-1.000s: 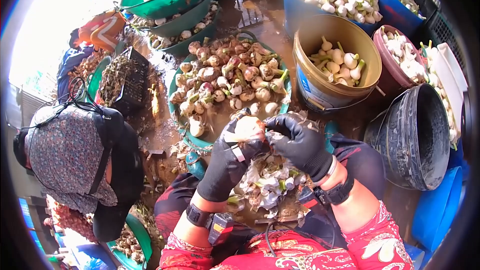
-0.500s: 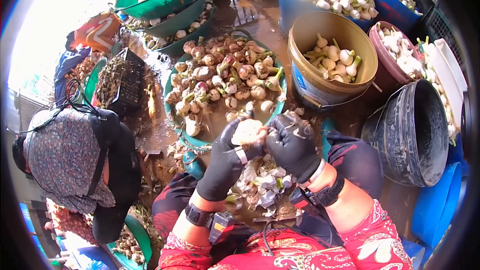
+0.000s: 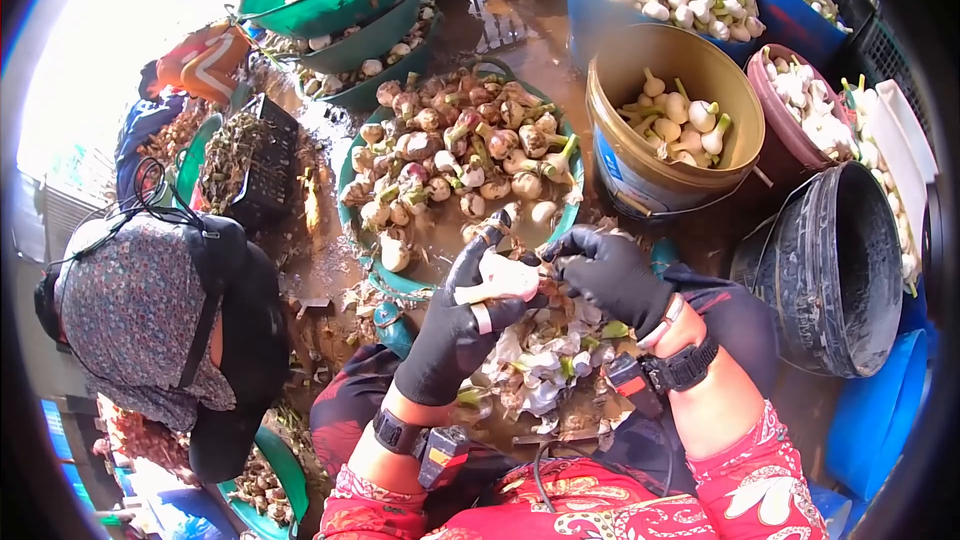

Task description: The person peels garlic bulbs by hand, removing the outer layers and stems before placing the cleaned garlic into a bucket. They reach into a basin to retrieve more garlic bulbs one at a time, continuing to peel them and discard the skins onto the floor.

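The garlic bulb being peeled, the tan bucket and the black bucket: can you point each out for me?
garlic bulb (image 3: 497,277): head view, on its pale peeled side.
tan bucket (image 3: 690,52): head view, on its bare inner wall.
black bucket (image 3: 865,270): head view, on its dark inner wall.

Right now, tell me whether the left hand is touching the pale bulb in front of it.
Touching. The head view shows the gloved left hand cupping the pale bulb, thumb and fingers pressed against it.

Matt black rubbery gloves cover my left hand (image 3: 455,325) and right hand (image 3: 605,275) — the garlic bulb (image 3: 500,278) looks smooth and pale, the peels (image 3: 540,360) papery; the yellow bucket (image 3: 625,178) is glossy plastic.
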`<state>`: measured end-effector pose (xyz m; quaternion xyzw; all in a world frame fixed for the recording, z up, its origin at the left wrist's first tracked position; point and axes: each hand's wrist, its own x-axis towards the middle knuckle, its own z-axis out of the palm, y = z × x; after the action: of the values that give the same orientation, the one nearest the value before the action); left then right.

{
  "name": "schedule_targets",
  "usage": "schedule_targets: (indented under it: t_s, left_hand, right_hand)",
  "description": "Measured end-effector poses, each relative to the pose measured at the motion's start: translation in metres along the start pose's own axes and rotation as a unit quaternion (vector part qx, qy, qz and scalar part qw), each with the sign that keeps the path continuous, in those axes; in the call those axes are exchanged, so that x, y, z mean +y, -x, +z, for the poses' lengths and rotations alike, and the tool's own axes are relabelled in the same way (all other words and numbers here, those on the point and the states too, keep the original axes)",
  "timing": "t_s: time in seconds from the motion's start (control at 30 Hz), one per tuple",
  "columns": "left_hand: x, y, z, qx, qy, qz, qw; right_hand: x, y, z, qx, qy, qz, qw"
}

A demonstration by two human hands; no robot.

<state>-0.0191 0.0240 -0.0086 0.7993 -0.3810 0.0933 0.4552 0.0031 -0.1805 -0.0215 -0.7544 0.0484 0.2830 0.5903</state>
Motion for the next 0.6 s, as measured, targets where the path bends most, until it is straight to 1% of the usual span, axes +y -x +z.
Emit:
schedule_targets:
  t_s: [0.03,0.07,0.1,0.13,0.17,0.2,0.23,0.27,0.3,0.33,0.37,0.4,0.43,0.47,0.5,0.53,0.57,0.6]
  left_hand:
    - [0.009,-0.002,0.004,0.027,0.155,-0.142,0.977]
    - [0.014,-0.002,0.007,0.051,0.302,-0.279,0.910]
    - [0.009,-0.002,0.009,0.028,0.308,-0.287,0.906]
    - [0.007,0.000,0.013,0.025,0.310,-0.288,0.906]
    - [0.006,0.000,0.017,0.044,0.384,-0.314,0.867]
    - [0.007,0.001,0.020,0.063,0.454,-0.339,0.821]
    - [0.007,0.000,0.021,0.043,0.437,-0.318,0.840]
    - [0.011,-0.004,0.020,0.039,0.438,-0.318,0.840]
    - [0.019,-0.009,0.019,0.067,0.518,-0.316,0.792]
    - [0.024,-0.012,0.019,0.096,0.594,-0.312,0.736]
    - [0.016,-0.010,0.014,0.114,0.553,-0.332,0.756]
    - [0.003,-0.006,0.008,0.100,0.470,-0.311,0.820]
    - [-0.006,-0.002,0.001,0.139,0.537,-0.347,0.756]
    - [-0.013,0.001,-0.004,0.175,0.599,-0.379,0.684]
    - [-0.020,0.001,-0.005,0.147,0.508,-0.407,0.744]
    - [-0.019,0.005,-0.004,0.048,0.281,-0.440,0.851]
    - [-0.026,0.012,0.003,-0.085,0.043,-0.377,0.921]
    - [-0.029,0.016,0.010,-0.210,-0.199,-0.283,0.914]
  right_hand:
    - [0.013,-0.007,-0.001,-0.013,-0.085,-0.068,0.994]
    - [0.011,-0.003,-0.001,-0.012,-0.088,-0.065,0.994]
    - [0.007,0.004,-0.002,-0.064,-0.175,-0.077,0.979]
    - [0.001,0.012,-0.003,-0.113,-0.260,-0.090,0.955]
    - [-0.007,0.021,0.001,-0.118,-0.309,-0.112,0.937]
    - [0.010,-0.002,0.014,-0.193,-0.269,-0.187,0.925]
    - [0.029,-0.007,0.010,-0.174,-0.267,-0.179,0.931]
    - [0.016,-0.001,0.009,-0.154,-0.265,-0.172,0.936]
    - [0.010,0.003,0.011,-0.136,-0.349,-0.080,0.924]
    - [0.012,0.004,0.009,-0.133,-0.350,-0.080,0.924]
    - [0.014,0.004,0.005,-0.155,-0.382,-0.087,0.907]
    - [0.012,0.005,0.001,-0.177,-0.413,-0.095,0.888]
    - [0.008,0.010,-0.004,-0.181,-0.380,-0.108,0.901]
    - [0.008,0.011,-0.006,-0.179,-0.379,-0.109,0.901]
    - [0.007,0.013,-0.007,-0.165,-0.374,-0.125,0.904]
    - [0.007,0.015,-0.008,-0.151,-0.368,-0.141,0.907]
    - [0.006,0.016,-0.010,-0.152,-0.354,-0.146,0.911]
    - [0.011,0.014,-0.012,-0.150,-0.352,-0.147,0.912]
